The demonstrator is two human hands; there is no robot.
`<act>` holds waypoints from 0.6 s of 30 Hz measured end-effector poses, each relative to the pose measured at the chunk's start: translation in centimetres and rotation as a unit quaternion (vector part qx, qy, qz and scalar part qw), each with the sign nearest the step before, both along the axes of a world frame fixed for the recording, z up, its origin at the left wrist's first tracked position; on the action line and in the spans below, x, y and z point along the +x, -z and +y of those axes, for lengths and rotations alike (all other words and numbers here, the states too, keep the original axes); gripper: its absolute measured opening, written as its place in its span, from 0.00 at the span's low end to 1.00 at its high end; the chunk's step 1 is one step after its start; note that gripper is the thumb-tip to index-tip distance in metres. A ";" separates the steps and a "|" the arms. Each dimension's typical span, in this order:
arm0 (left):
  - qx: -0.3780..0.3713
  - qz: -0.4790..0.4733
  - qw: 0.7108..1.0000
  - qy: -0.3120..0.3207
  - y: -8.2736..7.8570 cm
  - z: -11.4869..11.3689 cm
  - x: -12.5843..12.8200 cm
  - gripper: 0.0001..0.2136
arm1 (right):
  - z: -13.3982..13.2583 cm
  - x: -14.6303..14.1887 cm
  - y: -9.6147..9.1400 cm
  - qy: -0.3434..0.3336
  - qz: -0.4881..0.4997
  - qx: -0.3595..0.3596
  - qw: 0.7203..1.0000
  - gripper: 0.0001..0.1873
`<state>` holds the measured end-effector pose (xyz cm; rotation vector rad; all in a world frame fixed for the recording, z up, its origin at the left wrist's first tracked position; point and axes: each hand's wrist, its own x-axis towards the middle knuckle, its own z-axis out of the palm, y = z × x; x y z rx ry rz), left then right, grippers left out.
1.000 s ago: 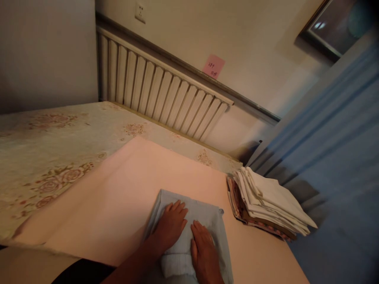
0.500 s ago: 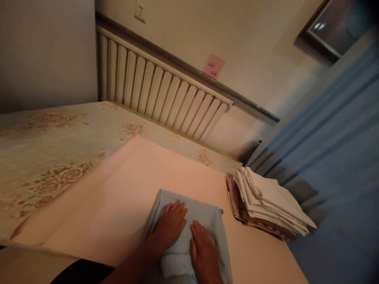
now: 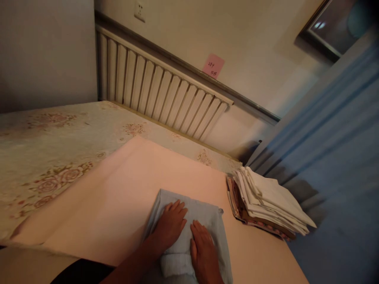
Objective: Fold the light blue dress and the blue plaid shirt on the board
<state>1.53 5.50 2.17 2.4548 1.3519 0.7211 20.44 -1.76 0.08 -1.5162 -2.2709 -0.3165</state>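
Note:
A light blue folded garment [image 3: 204, 208], which looks like a shirt, lies on a pale pink cloth [image 3: 118, 189]. My left hand [image 3: 173, 221] rests flat on its upper left part, fingers stretched out. Just to the right, my right hand [image 3: 203, 248] lies flat on the same garment, its fingers pointing away from me. A folded-over band of the fabric, perhaps a cuff [image 3: 177, 264], shows between my hands near the bottom of the view. The garment's lower end runs out of view.
A stack of folded cloths [image 3: 275, 201], white over brown and patterned ones, sits at the right. Behind the floral-covered bed or table [image 3: 68, 146] stands a radiator [image 3: 162, 88]. A blue curtain [image 3: 334, 157] hangs on the right. A pink note [image 3: 213, 66] is on the wall.

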 end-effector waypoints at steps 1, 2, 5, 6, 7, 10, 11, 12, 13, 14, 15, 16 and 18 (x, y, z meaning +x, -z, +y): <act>-0.001 0.000 1.000 0.000 0.0 0.0 0.0 0.17 | 0.0 0.0 0.0 0.001 -0.001 0.000 1.000 0.24; -0.003 0.001 1.000 0.000 0.0 0.0 0.0 0.17 | 0.0 0.0 0.0 0.001 -0.002 -0.001 1.000 0.24; -0.006 0.001 1.000 -0.001 0.0 0.0 0.0 0.17 | 0.0 0.0 0.0 0.003 -0.004 -0.004 1.000 0.24; -0.005 0.000 1.000 -0.002 0.0 0.0 0.0 0.17 | 0.0 0.0 0.1 0.002 -0.003 -0.003 1.000 0.24; -0.003 -0.001 1.000 -0.002 0.0 0.0 0.0 0.17 | 0.0 0.0 0.1 0.002 -0.001 -0.003 1.000 0.24; 0.002 -0.004 1.000 -0.002 0.2 0.0 0.0 0.17 | 0.0 0.0 0.1 0.001 0.003 0.003 1.000 0.24; 0.004 -0.003 1.000 -0.001 0.2 0.0 0.0 0.17 | 0.0 0.0 0.0 0.001 0.004 0.004 1.000 0.24; 0.005 -0.003 1.000 -0.001 0.1 0.0 0.0 0.17 | 0.0 0.0 0.0 0.000 0.004 0.005 1.000 0.24; 0.006 -0.002 1.000 -0.001 0.1 0.0 0.0 0.17 | 0.0 0.0 0.0 -0.001 0.004 0.005 1.000 0.24; 0.006 -0.001 1.000 -0.001 0.0 0.0 0.0 0.17 | 0.0 0.0 0.0 -0.002 0.005 0.005 1.000 0.24; 0.005 -0.001 1.000 -0.002 0.0 0.0 0.0 0.17 | 0.0 0.0 0.0 -0.002 0.006 0.004 1.000 0.24; 0.003 -0.001 1.000 -0.002 -0.1 0.0 0.0 0.17 | -0.1 0.0 0.0 -0.001 0.007 0.003 1.000 0.24; 0.000 -0.002 1.000 -0.003 -0.1 0.0 0.0 0.16 | -0.1 0.0 0.0 -0.002 0.008 0.004 1.000 0.24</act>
